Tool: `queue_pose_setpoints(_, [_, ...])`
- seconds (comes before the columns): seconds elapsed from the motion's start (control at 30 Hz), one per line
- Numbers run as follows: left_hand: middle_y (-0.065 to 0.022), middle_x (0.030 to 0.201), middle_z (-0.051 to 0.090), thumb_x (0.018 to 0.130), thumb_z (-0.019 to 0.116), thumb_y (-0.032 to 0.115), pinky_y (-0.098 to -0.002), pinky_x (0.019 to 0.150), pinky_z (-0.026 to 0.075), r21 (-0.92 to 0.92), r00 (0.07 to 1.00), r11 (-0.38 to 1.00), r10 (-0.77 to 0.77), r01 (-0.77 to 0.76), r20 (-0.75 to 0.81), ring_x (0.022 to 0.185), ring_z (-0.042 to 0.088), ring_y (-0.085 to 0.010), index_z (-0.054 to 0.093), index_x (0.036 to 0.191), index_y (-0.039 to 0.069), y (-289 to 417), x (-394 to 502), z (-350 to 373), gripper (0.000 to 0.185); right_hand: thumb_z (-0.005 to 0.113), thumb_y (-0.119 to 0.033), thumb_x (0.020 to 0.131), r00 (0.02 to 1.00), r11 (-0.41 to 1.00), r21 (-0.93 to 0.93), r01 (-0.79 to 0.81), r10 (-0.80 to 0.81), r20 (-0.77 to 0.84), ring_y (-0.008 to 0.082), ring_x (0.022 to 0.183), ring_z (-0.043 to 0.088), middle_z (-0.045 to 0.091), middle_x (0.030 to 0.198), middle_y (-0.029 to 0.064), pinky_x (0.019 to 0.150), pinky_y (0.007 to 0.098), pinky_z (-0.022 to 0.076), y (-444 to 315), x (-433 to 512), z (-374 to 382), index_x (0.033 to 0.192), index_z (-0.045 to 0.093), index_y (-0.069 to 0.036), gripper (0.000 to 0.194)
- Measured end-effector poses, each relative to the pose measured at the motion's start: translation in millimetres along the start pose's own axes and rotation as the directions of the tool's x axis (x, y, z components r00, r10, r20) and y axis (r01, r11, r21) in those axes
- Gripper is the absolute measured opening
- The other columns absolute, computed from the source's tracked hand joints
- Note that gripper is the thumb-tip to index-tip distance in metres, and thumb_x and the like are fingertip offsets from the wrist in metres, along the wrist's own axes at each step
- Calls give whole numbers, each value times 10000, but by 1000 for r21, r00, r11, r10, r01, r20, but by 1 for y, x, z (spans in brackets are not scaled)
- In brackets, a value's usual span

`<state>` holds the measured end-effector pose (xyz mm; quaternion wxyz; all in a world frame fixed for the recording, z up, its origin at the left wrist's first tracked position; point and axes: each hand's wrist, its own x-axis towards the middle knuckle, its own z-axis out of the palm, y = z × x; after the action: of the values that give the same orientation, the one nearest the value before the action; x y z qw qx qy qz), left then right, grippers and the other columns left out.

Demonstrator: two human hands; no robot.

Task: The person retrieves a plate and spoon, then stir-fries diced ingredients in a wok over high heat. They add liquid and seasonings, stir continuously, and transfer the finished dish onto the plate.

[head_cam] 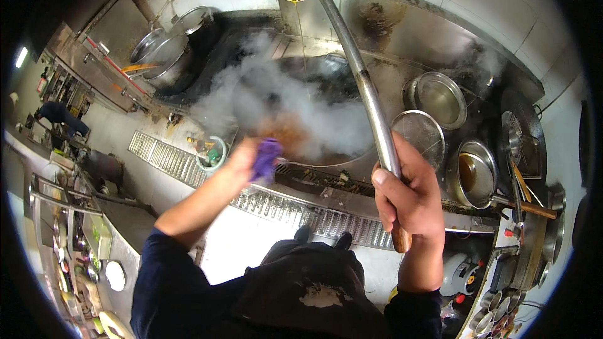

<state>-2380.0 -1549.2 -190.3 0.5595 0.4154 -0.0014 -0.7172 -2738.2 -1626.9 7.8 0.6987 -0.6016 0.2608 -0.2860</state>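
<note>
My right hand grips the handle of a long metal ladle, near its wooden end. The bowl of the ladle is raised high at the top of the view, and a thin stream of yellow liquid runs down from it. Below, a large dark wok sits on the range, much of it veiled by white smoke or steam. Blurred orange-brown food lies in the near left part of the wok. My left hand holds a purple cloth at the wok's near left rim; whether it grips the rim is unclear.
To the right stand a metal pot of pale liquid, a round mesh strainer and a pan with brown liquid. Large pots are at the back left. A small bucket sits left of the wok. Another person bends far left.
</note>
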Motion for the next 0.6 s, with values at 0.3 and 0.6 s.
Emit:
queue_pose_setpoints(0.3, [-158, 1121, 679, 1016, 431, 262, -458, 987, 531, -280, 952, 953, 23, -114, -306, 1021, 665, -277, 592, 1215, 33, -137, -23, 3, 344, 532, 31, 978, 1000, 999, -48, 4, -4, -3, 48, 441, 458, 534, 702, -6, 417, 226, 388, -16, 0, 4, 1569, 330, -7, 625])
queue_pose_setpoints(0.6, [-156, 951, 707, 999, 461, 319, -479, 758, 613, -171, 971, 985, 61, -21, 231, 866, 704, -345, 645, 1051, 52, -19, 8, -2, 329, 539, 46, 939, 1000, 999, -21, 31, -31, 2, 58, 414, 453, 571, 745, 41, 398, 209, 340, -16, -6, 9, 1528, 352, 76, 619])
